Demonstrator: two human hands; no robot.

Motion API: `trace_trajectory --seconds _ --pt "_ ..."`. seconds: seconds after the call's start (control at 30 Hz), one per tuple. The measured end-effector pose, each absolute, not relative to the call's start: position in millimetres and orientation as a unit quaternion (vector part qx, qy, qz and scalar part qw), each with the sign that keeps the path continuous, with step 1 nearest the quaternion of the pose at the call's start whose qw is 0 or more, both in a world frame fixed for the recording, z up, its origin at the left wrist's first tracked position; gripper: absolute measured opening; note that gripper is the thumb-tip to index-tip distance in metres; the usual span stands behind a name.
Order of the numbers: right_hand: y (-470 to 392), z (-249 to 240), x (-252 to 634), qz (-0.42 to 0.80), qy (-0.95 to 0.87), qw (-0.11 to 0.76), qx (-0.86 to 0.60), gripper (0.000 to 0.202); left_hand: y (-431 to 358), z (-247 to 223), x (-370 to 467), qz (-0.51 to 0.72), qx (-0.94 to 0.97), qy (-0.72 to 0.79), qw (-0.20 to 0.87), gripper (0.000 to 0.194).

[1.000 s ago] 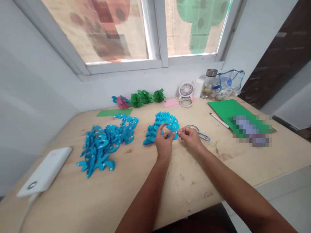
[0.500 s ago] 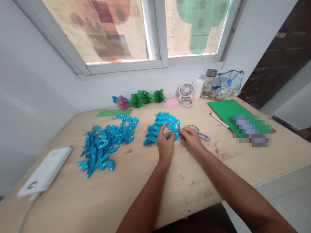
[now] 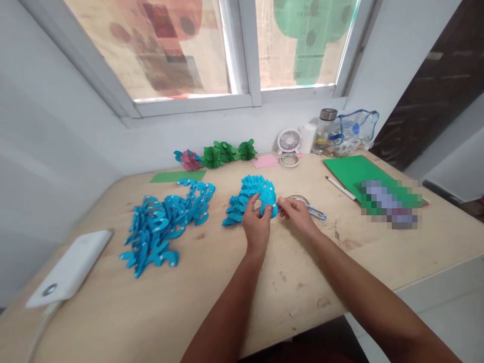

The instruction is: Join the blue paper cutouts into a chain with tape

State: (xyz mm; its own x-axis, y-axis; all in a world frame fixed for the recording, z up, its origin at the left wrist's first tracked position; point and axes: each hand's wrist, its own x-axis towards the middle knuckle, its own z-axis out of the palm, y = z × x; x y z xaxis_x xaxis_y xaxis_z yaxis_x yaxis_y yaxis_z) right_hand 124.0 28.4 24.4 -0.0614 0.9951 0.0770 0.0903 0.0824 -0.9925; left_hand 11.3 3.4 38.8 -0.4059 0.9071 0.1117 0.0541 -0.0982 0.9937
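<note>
Folded blue paper cutouts [image 3: 255,189] form a fanned bunch near the middle of the table. My left hand [image 3: 257,222] pinches the right end of this bunch between thumb and fingers. Beside it on the right, my right hand [image 3: 297,214] has its fingertips pressed together at the edge of the blue paper; anything between them is too small to make out. A second, larger heap of blue paper cutouts [image 3: 162,219], dotted with small white squares, lies to the left. Partly behind my right hand are a roll of tape [image 3: 298,198] and a light blue cutter [image 3: 316,213].
Green paper flowers [image 3: 226,153], a pink one [image 3: 190,160], a small fan [image 3: 289,141] and a bottle [image 3: 325,132] line the wall. Green sheets [image 3: 355,171] and a pen [image 3: 340,188] lie right. A white device [image 3: 71,267] with a cable is at the left edge.
The blue piece at my left fingers has shifted, its open cutout now closed over. My right hand has moved slightly left and up, with its fingertips still together.
</note>
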Motion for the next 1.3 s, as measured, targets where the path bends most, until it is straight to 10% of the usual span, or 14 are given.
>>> trace_trajectory --seconds 0.5,0.87,1.3 --pt "31 19 127 0.452 -0.565 0.478 -0.498 0.017 -2 34 15 0.582 0.533 0.547 0.280 0.034" --pt "30 19 125 0.503 -0.538 0.488 -0.468 0.012 14 28 10 0.588 0.311 0.472 0.579 0.037" --pt "30 28 128 0.484 -0.523 0.493 -0.499 0.037 11 26 11 0.550 0.374 0.493 0.561 0.023"
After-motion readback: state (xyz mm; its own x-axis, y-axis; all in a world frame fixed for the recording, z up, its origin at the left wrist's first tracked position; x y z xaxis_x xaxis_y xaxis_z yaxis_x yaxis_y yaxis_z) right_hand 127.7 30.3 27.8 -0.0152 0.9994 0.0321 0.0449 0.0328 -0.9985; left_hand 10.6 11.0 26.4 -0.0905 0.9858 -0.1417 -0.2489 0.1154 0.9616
